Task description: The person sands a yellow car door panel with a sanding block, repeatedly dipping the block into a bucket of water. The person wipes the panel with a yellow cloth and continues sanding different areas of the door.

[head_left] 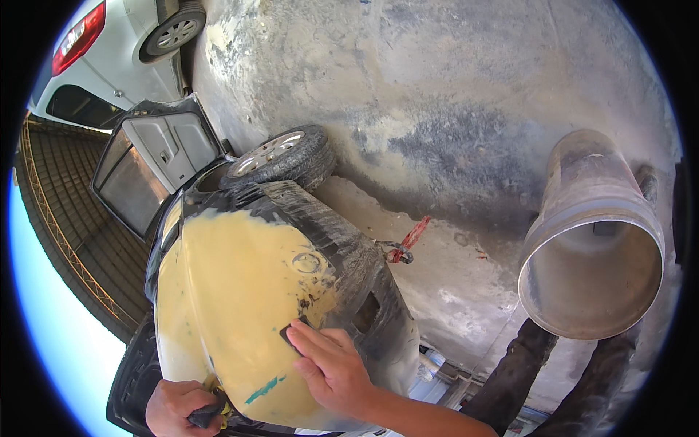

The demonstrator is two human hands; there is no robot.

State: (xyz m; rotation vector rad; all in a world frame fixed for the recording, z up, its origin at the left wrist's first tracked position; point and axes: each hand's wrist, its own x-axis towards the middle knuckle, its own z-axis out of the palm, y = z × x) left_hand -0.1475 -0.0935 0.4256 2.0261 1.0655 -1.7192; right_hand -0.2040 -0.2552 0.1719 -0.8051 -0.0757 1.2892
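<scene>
Yellow body filler coats a car's rear quarter panel (240, 284), with a teal streak (266, 390) low on it and dark worn spots near a round recess (306, 263). My right hand (333, 368) lies on this panel, fingers extended over a small black sanding pad (287, 339) pressed against the filler. Most of the pad is hidden under the fingers. At the lower left, my left hand (175, 408) is closed round a black rounded object (207, 415) beside the panel's edge; its kind is hard to make out.
A loose wheel (280, 156) leans by the car, near an opened door (171, 149). Red strap (413, 239) hangs at the bumper. To the right stands a big metal cylinder (590, 211) by my dark-trousered legs (510, 371). Another pale car (120, 51) is at upper left.
</scene>
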